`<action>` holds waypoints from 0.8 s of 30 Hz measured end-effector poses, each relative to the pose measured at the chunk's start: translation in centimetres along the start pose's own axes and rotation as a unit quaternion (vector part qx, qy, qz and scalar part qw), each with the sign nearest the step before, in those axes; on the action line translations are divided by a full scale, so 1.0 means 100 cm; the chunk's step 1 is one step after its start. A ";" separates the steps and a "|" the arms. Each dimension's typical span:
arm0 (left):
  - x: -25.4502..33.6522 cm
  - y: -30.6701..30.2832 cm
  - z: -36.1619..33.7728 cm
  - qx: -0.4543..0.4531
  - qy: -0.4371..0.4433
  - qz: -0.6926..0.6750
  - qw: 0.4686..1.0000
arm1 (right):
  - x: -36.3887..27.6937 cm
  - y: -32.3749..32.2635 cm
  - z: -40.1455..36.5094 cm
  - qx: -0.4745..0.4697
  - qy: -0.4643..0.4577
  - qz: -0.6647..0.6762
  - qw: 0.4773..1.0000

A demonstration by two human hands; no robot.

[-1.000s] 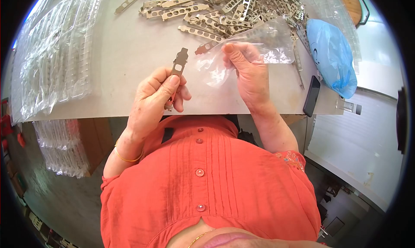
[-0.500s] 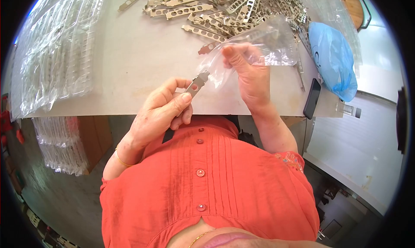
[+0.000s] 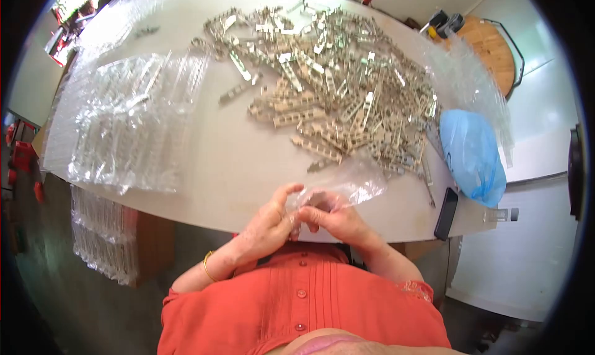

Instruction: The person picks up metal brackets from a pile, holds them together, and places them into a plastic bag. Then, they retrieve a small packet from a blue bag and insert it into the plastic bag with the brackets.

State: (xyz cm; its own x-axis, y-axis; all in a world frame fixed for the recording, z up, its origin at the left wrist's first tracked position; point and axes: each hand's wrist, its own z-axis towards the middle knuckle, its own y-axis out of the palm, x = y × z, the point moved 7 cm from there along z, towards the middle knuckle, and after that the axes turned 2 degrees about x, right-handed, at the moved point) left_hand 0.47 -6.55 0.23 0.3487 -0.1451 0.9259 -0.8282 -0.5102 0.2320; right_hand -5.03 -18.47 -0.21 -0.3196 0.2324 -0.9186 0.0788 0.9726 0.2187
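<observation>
My left hand [image 3: 268, 226] and my right hand [image 3: 334, 219] meet at the table's front edge. Between them is a clear plastic bag [image 3: 362, 183], which spreads out over the table beyond my right hand. The fingers of my right hand are closed on the bag. My left hand's fingers are bent around its near end, and what they grip there is hidden. The metal bracket is not distinguishable between the hands. A large heap of slotted metal brackets [image 3: 347, 76] lies just beyond the bag.
Bagged brackets [image 3: 127, 126] lie in rows at the left of the table [image 3: 217, 194]. More packed bags [image 3: 102, 231] stand below the left edge. At the right are a blue plastic bag [image 3: 472, 157], a black phone [image 3: 445, 214] and a round wooden stool [image 3: 489, 48].
The view has tilted up, showing more of the heap and table. My hands have come together, and the bracket seen in my left hand is no longer visible.
</observation>
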 end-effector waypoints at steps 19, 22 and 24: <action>0.000 0.006 -0.005 -0.072 0.013 0.086 0.994 | 0.004 0.009 0.002 -0.131 0.058 0.008 0.990; 0.002 0.005 -0.007 -0.037 0.000 0.066 0.997 | 0.007 0.008 0.001 -0.145 0.055 -0.030 0.987; 0.005 0.001 -0.007 -0.002 -0.011 0.064 0.998 | 0.003 -0.010 0.001 -0.038 0.014 -0.005 0.999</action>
State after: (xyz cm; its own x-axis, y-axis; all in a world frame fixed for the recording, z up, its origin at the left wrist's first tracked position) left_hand 0.25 -6.07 0.88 0.2488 -0.2270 0.9416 -0.8685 -0.4826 0.1131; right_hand -5.10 -19.35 -0.76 -0.3459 0.2213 -0.9118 0.0036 0.9721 0.2345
